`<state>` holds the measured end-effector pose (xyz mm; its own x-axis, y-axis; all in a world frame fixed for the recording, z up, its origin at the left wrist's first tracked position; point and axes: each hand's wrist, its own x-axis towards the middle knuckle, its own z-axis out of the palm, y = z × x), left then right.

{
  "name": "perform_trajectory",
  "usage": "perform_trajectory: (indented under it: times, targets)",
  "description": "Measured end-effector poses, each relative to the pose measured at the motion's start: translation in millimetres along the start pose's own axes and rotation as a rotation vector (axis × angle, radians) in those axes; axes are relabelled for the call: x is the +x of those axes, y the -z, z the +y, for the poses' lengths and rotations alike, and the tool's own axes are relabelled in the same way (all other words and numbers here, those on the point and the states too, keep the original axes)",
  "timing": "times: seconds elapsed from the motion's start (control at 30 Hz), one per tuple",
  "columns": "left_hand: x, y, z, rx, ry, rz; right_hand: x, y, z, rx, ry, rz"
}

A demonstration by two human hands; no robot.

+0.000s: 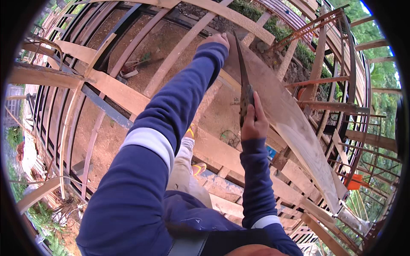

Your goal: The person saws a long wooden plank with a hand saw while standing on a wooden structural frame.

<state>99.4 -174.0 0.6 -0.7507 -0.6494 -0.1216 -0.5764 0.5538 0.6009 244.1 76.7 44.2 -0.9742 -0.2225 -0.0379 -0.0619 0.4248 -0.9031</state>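
The right hand (255,121), right of centre, is wrapped around the handle of a handsaw (244,70), blade pointing to the upper centre. There the left hand (217,38) curls beside the upper end of a wide board (294,128); I cannot tell whether it grips. The board's long edges sweep toward the lower right. Open gaps separate the beams (181,51) at upper left.

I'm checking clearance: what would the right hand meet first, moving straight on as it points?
Probably the wide, brown wooden plank ahead of the right hand, which grips a long, dark-bladed handsaw; depth is unclear, so it might pass above.
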Motion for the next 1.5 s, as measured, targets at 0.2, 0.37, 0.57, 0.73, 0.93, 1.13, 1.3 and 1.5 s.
perform_trajectory:
  times: [0.2,0.37,0.57,0.73,0.93,1.13,1.3,1.5]
  targets:
    - [3.8,4.0,14.4,0.041,0.071,-0.008,-73.3,43.2,31.1,0.124,-0.07,-0.028]
    - [-1.8,-4.5,15.3,0.07,0.062,-0.007,39.7,-2.9,-7.8,-0.018,-0.021,-0.034]
    - [-0.7,4.8,15.9,0.055,0.071,-0.018,-76.0,34.2,38.3,0.154,0.149,-0.001]
    - [-3.5,-8.3,24.6,0.047,0.051,-0.026,24.5,1.9,8.4,-0.017,0.018,0.008]
    - [2.6,1.4,3.5,0.105,0.058,-0.018,-83.9,31.3,37.7,0.086,0.032,0.005]
    - [-7.9,-2.8,21.5,0.072,0.058,-0.007,-15.5,12.7,20.7,0.001,0.009,0.011]
    - [-1.4,-7.9,7.1,0.022,0.023,0.018,-29.3,10.2,37.5,0.081,-0.067,0.015]
    - [-3.1,-4.2,13.3,0.111,0.065,-0.033,-80.3,37.3,57.9,0.296,0.07,-0.062]
